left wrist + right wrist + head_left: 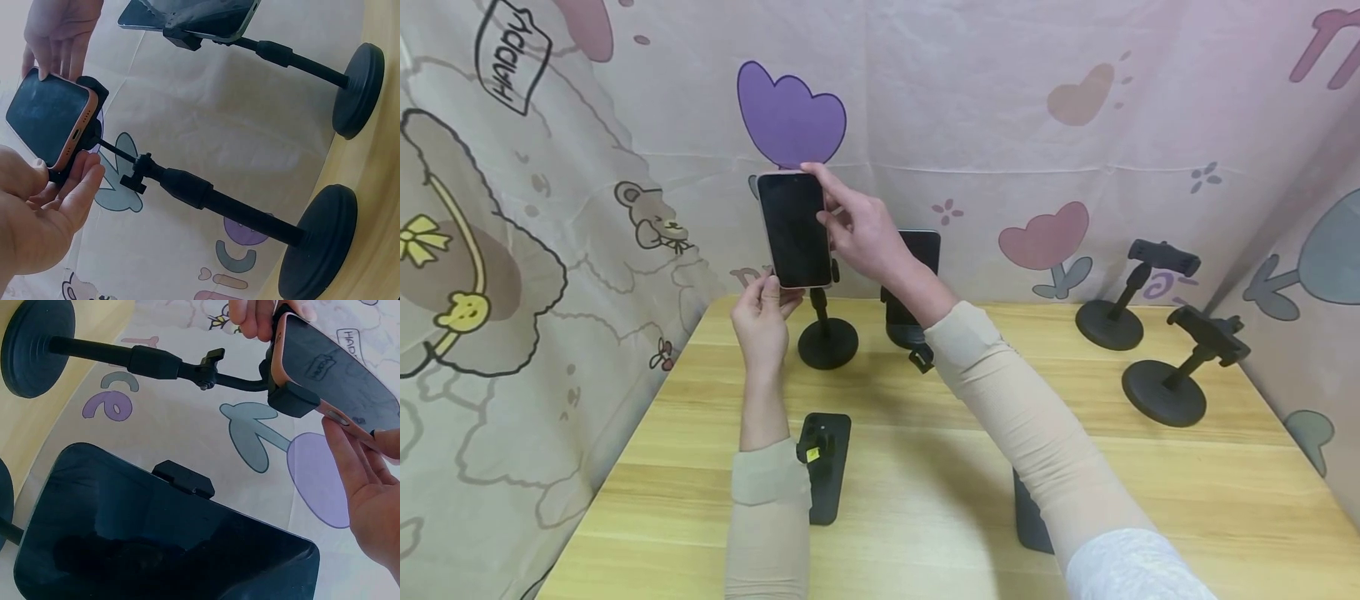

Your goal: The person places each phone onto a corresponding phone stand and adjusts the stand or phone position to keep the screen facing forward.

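Observation:
A smartphone [796,233] with a dark screen and a coral-pink frame is held upright against the clamp of a black phone stand [827,342]. My left hand [762,323] pinches its lower left corner, thumb in front and fingers behind. With my right hand [867,229] I grip its upper right side, the index finger on the top edge and the thumb at the side. In the left wrist view, the clamp [94,94] sits behind the phone [51,112]. A clamp jaw laps over the phone's edge in the right wrist view.
Just right, a second phone [922,250] stands in another holder, partly behind my right forearm. A dark phone [831,483] lies face down near my left sleeve; another dark slab [1032,521] is half hidden under my right sleeve. Two phone stands [1108,325] [1165,392] are at right.

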The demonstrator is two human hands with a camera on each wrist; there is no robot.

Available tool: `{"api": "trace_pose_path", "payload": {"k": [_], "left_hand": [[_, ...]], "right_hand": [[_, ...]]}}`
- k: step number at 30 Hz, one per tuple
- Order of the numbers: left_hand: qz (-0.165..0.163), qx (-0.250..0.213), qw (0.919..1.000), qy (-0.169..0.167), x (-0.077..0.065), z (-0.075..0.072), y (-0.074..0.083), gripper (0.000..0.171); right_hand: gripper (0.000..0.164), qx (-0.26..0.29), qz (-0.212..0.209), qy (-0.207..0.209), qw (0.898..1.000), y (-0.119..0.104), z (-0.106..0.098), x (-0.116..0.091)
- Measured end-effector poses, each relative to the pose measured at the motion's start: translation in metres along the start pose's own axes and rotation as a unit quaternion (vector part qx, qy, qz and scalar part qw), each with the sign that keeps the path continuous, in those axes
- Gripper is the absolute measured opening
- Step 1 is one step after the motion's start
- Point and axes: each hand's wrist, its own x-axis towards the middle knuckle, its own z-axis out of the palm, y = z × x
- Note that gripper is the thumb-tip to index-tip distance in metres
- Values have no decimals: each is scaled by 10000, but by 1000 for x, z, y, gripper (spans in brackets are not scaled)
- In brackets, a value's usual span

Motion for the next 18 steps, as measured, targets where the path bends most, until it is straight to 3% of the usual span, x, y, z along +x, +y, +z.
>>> {"api": "trace_pose_path", "payload": {"k": [10,18], "left_hand": [[2,-46,10000,39,1,2,0,33],[-43,-5,10000,51,1,2,-1,33]], "right_hand": [[57,-186,-208,-93,9996,1,2,-1],[58,-107,-54,-22,9999,4,1,-5]]}}
